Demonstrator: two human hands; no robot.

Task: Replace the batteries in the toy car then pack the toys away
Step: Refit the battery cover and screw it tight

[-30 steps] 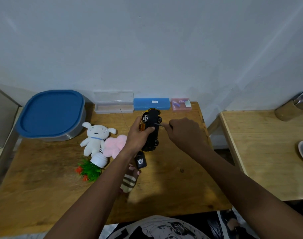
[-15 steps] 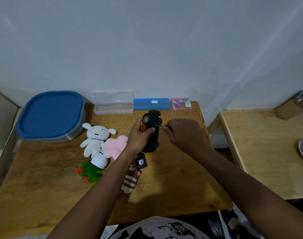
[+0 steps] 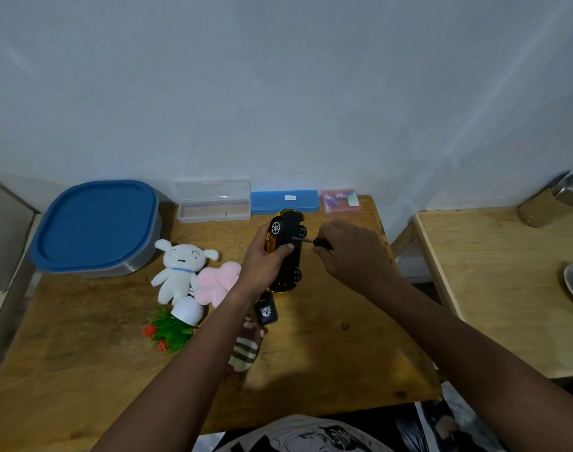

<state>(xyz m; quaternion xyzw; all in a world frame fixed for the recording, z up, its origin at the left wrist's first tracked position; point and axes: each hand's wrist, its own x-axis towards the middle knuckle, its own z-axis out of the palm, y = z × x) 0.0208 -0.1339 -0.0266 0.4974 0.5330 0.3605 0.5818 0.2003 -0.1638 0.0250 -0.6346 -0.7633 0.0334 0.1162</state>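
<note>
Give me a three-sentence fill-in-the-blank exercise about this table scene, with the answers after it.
The left hand grips the toy car; the right hand holds a ____ to it.
The large container has a ____ lid.
Beside the white plush toy lies a ____ one.
Missing words: screwdriver; blue; pink.

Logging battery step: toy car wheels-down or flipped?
Flipped: black-and-orange toy car shows underside and wheels to camera, gripped by left hand; right hand holds black screwdriver to it.
</note>
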